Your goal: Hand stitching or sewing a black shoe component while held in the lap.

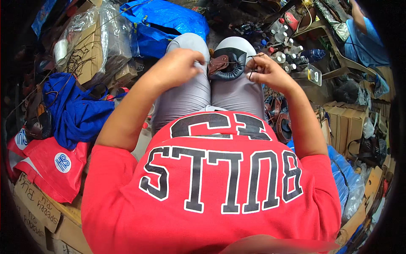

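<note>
A dark leather shoe upper (230,72) with a brown flap rests across my knees, mostly on the right thigh. Just right of it, my right hand (268,73) is closed in a pinch on a thin dark cord (252,77). My left hand (188,63) hovers over the left knee, beside the brown flap and apart from it. Its fingers are curled in; a small pale patch shows at the fingertips, and I cannot make out what they hold, if anything.
Around my legs lie a blue plastic bag (167,21), a blue cloth (76,108) and a red bag (55,169). Several small bottles (285,55) stand ahead to the right. Stacked cardboard (347,122) is at the right. Another person's blue clothing (359,44) shows at the far right.
</note>
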Action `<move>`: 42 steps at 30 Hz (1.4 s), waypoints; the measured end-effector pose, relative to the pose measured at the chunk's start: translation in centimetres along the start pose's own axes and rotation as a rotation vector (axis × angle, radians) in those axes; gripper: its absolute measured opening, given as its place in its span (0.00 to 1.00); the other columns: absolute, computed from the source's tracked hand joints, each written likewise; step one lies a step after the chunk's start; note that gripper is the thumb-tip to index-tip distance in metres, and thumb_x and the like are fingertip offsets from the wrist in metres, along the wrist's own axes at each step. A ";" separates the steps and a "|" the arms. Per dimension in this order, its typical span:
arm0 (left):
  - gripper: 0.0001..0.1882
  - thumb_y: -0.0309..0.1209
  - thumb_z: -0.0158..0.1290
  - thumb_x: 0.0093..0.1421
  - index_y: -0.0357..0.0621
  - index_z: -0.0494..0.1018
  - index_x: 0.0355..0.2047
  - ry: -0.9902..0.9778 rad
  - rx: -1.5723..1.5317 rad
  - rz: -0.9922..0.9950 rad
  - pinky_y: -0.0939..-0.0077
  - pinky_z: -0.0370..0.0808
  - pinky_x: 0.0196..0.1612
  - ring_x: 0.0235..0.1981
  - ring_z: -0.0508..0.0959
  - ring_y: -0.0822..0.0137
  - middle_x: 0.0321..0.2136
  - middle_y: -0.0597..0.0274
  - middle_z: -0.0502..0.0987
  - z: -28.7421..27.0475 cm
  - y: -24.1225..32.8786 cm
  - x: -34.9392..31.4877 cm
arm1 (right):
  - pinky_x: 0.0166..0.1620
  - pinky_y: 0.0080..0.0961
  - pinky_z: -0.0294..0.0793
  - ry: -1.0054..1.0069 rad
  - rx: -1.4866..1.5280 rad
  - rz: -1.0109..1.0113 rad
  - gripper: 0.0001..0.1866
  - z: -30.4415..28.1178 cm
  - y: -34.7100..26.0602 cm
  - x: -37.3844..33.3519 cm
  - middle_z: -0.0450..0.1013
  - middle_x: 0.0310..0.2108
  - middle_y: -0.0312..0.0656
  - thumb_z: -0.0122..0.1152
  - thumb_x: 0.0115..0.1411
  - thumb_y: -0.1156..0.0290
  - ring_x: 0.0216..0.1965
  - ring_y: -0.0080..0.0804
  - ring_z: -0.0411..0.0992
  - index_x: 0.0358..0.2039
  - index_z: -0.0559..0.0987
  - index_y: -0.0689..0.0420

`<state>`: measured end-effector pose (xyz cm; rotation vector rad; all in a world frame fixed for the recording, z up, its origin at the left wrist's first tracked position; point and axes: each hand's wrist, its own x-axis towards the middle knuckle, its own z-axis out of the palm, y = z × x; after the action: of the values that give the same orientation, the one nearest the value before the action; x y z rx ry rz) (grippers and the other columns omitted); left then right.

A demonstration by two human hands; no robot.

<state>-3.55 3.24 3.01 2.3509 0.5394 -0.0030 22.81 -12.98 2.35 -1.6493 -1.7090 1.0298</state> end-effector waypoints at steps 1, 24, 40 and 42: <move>0.12 0.30 0.55 0.53 0.39 0.72 0.36 0.161 0.061 -0.009 0.71 0.71 0.39 0.34 0.77 0.57 0.34 0.49 0.76 -0.7 -0.5 -0.2 | 0.37 0.18 0.64 0.064 -0.032 0.110 0.10 0.4 0.5 0.2 0.65 0.32 0.34 0.60 0.55 0.67 0.32 0.20 0.64 0.31 0.75 0.61; 0.20 0.31 0.56 0.51 0.45 0.73 0.46 0.431 -0.103 -0.233 0.74 0.67 0.48 0.39 0.72 0.68 0.39 0.62 0.74 -5.9 -5.6 -4.5 | 0.51 0.28 0.66 0.236 0.221 0.718 0.29 -4.7 2.2 -6.5 0.68 0.48 0.45 0.63 0.52 0.63 0.48 0.32 0.67 0.54 0.68 0.56; 0.14 0.32 0.61 0.43 0.47 0.74 0.33 0.217 0.076 0.312 0.63 0.72 0.37 0.34 0.75 0.54 0.31 0.57 0.72 4.5 3.0 1.3 | 0.24 0.16 0.57 -0.258 -0.094 0.427 0.15 -1.6 -4.5 4.3 0.64 0.18 0.26 0.60 0.56 0.58 0.21 0.13 0.58 0.23 0.74 0.57; 0.14 0.32 0.61 0.42 0.47 0.74 0.32 0.226 0.112 0.367 0.63 0.72 0.37 0.34 0.75 0.54 0.30 0.57 0.72 4.7 2.7 1.2 | 0.24 0.17 0.57 -0.186 0.093 0.519 0.15 -0.5 -3.6 3.0 0.64 0.17 0.26 0.60 0.56 0.59 0.21 0.14 0.59 0.23 0.76 0.59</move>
<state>-0.71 -1.18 1.09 2.5437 0.2092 0.4143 20.94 -9.81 5.21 -2.0414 -1.3359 1.5171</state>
